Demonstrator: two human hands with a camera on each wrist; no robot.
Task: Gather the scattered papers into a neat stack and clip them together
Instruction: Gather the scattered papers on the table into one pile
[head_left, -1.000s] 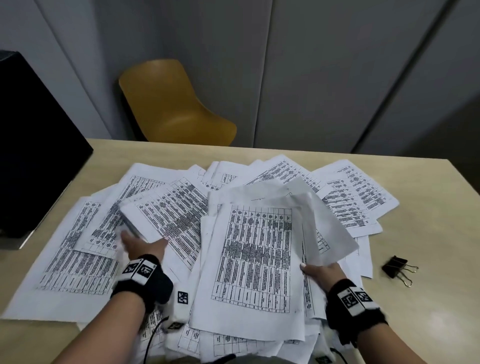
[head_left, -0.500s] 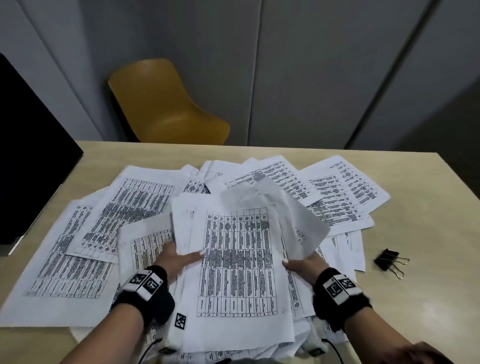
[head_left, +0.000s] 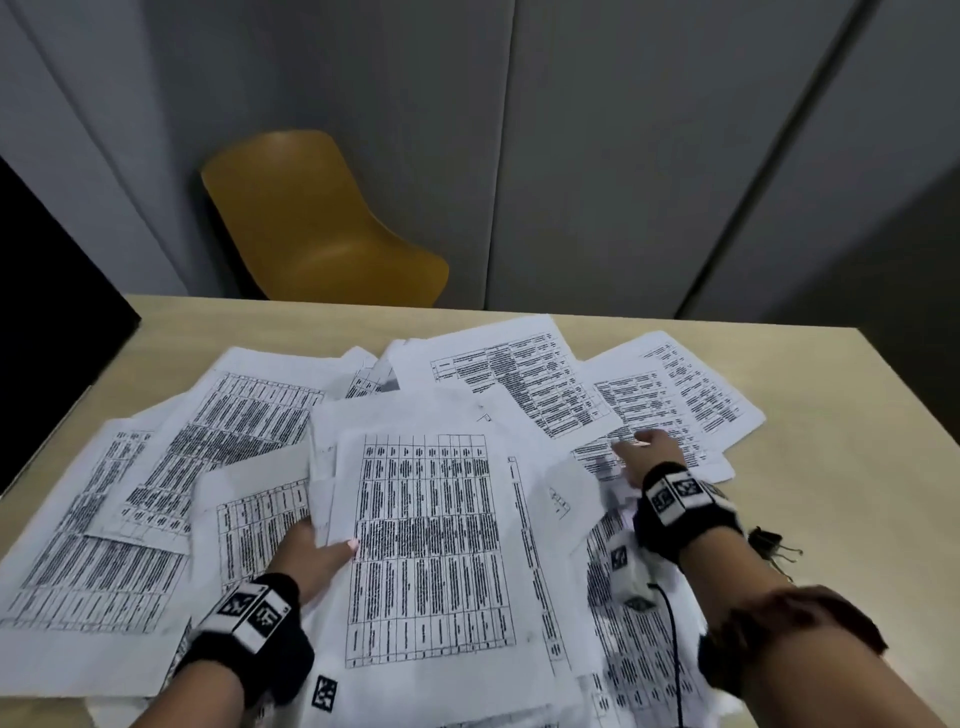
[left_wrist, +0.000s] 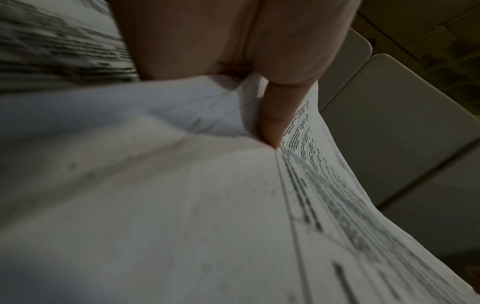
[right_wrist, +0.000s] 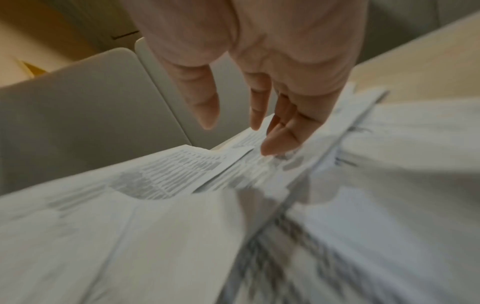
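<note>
Printed sheets lie spread over the table, with a loose central stack of papers (head_left: 431, 535) on top of them. My left hand (head_left: 322, 551) grips the stack's left edge, thumb on the top sheet. The left wrist view shows that thumb (left_wrist: 270, 121) pinching the stack (left_wrist: 182, 205) from above. My right hand (head_left: 644, 452) reaches over the far-right sheets (head_left: 691, 395) with straight fingers. In the right wrist view the right hand (right_wrist: 241, 127) is open, fingertips (right_wrist: 272, 146) touching a sheet (right_wrist: 182, 168). A black binder clip (head_left: 776, 545) lies on the table, partly hidden behind my right wrist.
The wooden table (head_left: 857, 467) has bare surface to the right of the papers. A dark monitor (head_left: 47, 312) stands at the left edge. A yellow chair (head_left: 322, 223) sits behind the table against grey wall panels.
My right hand has let go of the stack's right edge and moved forward and right onto the far-right sheets. My left hand keeps its hold on the stack's left edge.
</note>
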